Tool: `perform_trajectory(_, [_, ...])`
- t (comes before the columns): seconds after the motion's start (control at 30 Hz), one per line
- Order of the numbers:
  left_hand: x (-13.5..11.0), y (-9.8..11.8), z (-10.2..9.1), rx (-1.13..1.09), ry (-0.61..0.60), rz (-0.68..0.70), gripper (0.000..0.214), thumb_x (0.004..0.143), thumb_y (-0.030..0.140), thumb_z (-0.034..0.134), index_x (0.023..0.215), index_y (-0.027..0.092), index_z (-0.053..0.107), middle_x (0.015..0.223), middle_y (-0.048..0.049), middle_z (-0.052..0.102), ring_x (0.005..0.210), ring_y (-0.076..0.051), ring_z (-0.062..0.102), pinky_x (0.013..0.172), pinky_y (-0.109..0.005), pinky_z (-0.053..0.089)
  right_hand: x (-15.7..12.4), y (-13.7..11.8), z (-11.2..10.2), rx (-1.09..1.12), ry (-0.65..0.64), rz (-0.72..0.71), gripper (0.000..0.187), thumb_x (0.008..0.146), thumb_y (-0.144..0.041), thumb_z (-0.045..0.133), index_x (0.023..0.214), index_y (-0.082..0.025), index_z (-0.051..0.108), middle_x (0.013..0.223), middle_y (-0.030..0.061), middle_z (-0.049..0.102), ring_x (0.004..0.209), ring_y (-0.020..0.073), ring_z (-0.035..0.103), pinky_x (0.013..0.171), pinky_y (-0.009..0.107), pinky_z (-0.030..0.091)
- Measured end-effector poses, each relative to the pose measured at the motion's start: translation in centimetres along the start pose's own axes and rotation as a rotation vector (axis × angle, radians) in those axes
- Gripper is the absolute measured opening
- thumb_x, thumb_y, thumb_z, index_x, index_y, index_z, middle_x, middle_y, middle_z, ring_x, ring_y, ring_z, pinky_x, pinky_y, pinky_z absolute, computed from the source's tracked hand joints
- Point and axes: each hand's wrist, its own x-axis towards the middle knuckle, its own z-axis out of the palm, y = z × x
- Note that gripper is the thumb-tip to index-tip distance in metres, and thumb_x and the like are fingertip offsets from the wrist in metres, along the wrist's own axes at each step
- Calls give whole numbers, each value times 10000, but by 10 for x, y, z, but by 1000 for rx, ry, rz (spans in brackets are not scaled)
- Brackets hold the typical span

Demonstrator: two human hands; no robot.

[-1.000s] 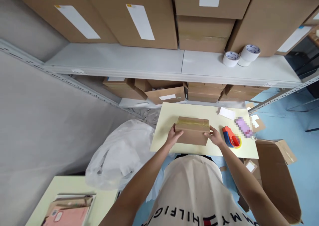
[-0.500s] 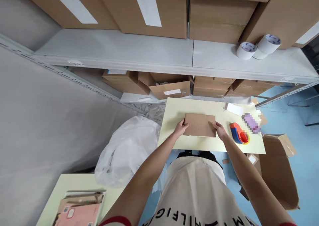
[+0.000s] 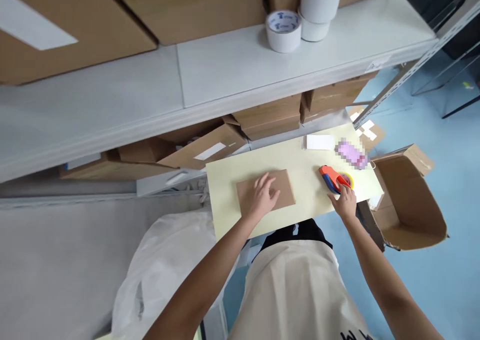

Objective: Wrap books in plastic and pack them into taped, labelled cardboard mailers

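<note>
A flat brown cardboard box [image 3: 285,187] lies on the pale yellow table [image 3: 240,167]. My left hand [image 3: 263,197] rests on top of it, fingers spread and slightly bent. At the table's right part, my right hand [image 3: 345,203] is at the near end of a red and blue tape dispenser [image 3: 329,178]. Its fingers lie over the red part, with the thumb at the blue near side. A roll of yellow-edged tape shows at the dispenser's right end, partly covered by the fingers.
Behind the dispenser are a white packet [image 3: 319,142] and a blurred purple item [image 3: 351,153]. An open carton [image 3: 408,200] stands right of the table, a white plastic bag [image 3: 161,265] at the left. Above runs a grey shelf [image 3: 240,70] with tape rolls [image 3: 284,35] and cartons.
My right hand has let go of the box and moved right to the tape dispenser. My left hand has shifted from the box's left edge onto its top. The view has turned right.
</note>
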Motion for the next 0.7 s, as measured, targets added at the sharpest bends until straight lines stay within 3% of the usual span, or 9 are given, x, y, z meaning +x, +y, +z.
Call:
perform_trajectory(0.13, [38, 42, 12, 112, -263, 88, 399, 870, 292, 570, 1248, 171, 603, 1451, -143, 499, 1361, -315, 429, 1136, -510, 360, 17, 1, 9, -105, -138, 29, 455, 865, -427, 545, 1191, -110, 565, 1009, 198, 710, 1019, 344, 603, 938, 475, 350])
perform_trajectory(0.23, [59, 69, 16, 239, -370, 11, 409, 864, 318, 600, 1252, 187, 606, 1454, -151, 505, 1390, -365, 388, 1168, -655, 177, 24, 3, 13, -88, -163, 6, 311, 892, -354, 476, 1073, -132, 597, 857, 160, 714, 926, 319, 608, 954, 514, 292])
perform_trajectory(0.3, [71, 84, 17, 224, -396, -62, 399, 889, 344, 578, 1263, 204, 597, 1431, -141, 536, 1385, -361, 405, 1163, -691, 95, 23, 11, 9, -1, -144, -41, 261, 900, -342, 450, 1006, -153, 596, 834, 139, 703, 888, 304, 605, 972, 540, 266])
perform_trajectory(0.4, [86, 98, 19, -34, -420, -125, 457, 926, 371, 531, 1351, 202, 530, 1441, -131, 532, 1361, -301, 458, 1188, -589, 196, 15, 28, -5, 266, -159, -150, 271, 928, -428, 425, 914, -202, 573, 799, 71, 668, 772, 246, 589, 1009, 534, 265])
perform_trajectory(0.53, [101, 106, 25, -618, -601, -259, 604, 893, 490, 579, 1404, 180, 489, 1369, -154, 594, 1236, -268, 584, 1052, -442, 446, 7, 43, -26, 670, -379, -288, 350, 926, -556, 434, 848, -242, 569, 717, 3, 607, 663, 195, 523, 999, 468, 350])
perform_trajectory(0.7, [114, 109, 32, -925, -895, -475, 492, 632, 474, 848, 969, 135, 731, 961, -95, 743, 906, -206, 679, 863, -365, 510, 5, 40, -29, 959, -547, -285, 362, 891, -600, 508, 842, -258, 617, 741, 4, 638, 782, 216, 564, 1025, 432, 373])
